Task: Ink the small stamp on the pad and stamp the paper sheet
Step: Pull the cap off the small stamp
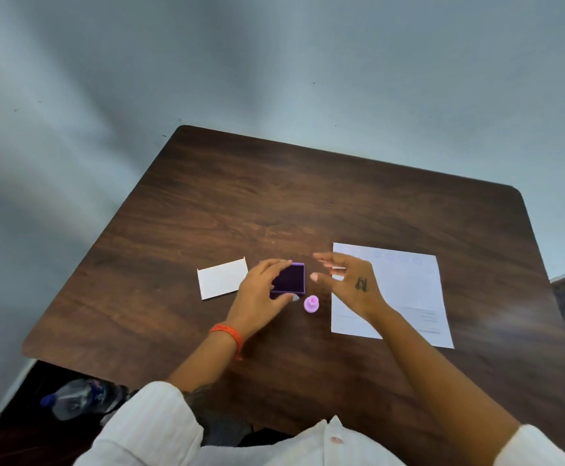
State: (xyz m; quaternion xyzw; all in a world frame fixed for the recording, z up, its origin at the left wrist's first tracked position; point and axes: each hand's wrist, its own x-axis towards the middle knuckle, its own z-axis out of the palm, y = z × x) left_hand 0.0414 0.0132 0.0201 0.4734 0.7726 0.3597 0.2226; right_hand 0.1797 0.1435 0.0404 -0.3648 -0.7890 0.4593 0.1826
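Observation:
A purple ink pad point(291, 279) lies open on the brown table, its dark inked face up. My left hand point(261, 294) grips the pad by its left side, fingers over the far edge and thumb at the near edge. A small pink stamp point(311, 304) stands upright on the table just right of the pad's near corner, untouched. My right hand point(348, 284) hovers above the table between the pad and the paper sheet point(408, 290), fingers spread and holding nothing. The white sheet lies to the right, with faint round marks along its far edge.
A white lid or card point(222, 279) lies left of the pad. The table point(274, 196) has rounded corners and a pale wall behind it. A plastic water bottle point(72, 400) lies below the table's left edge.

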